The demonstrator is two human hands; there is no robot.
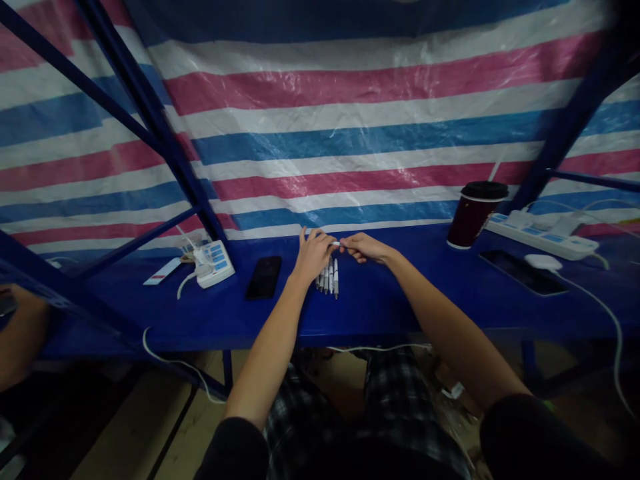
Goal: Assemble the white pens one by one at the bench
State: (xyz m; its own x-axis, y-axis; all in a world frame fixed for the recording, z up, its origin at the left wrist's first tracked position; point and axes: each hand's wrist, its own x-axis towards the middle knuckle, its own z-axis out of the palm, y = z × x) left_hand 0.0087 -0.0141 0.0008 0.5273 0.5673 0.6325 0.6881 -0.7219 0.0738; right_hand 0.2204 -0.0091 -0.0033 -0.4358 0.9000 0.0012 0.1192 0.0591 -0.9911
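Note:
A whitish pen [337,243] is held crosswise between my two hands, just above the blue table. My left hand [315,253] pinches one end of it with thumb and forefinger, while some other fingers point up and away. At the opposite end, my right hand [366,247] is closed with its fingertips on the pen. Several white and grey pens [331,279] lie side by side below my left hand, which hides their upper ends. The small parts at the fingertips are too fine to make out.
A black phone [263,277] and a power strip [216,265] lie left. On the right are a dark red cup [473,217] with a straw, another power strip [543,239], a phone [523,272] and a white charger [543,262]. Another person's arm [23,333] shows far left.

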